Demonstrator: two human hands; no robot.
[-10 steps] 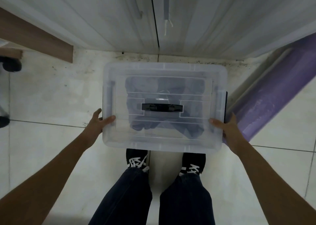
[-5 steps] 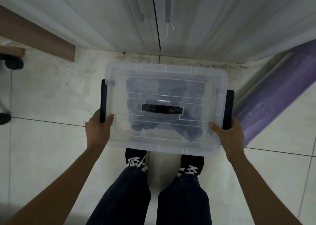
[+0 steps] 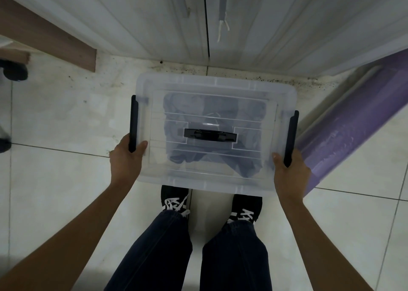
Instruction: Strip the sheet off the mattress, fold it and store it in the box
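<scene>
Lidded clear box (image 3: 215, 92) on floor, before cupboard doors; folded sheet (image 3: 212, 107) inside. Left hand (image 3: 125, 158) and right hand (image 3: 290, 171), fingers wrapped round side latches (image 3: 133, 122). Rigid, likely light (soft load); grip both ends.

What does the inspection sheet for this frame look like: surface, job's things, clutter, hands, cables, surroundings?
Surface: pale tiled floor, dark specks near the cabinet.
Job's things: clear box with lid on, dark sheet inside; both black side latches stand out from the box.
Clutter: nothing seen.
Hands: left hand grips the left latch; right hand grips the right latch.
Cables: nothing seen.
Surroundings: white cabinet doors, purple mattress at right, wooden board at left.
</scene>
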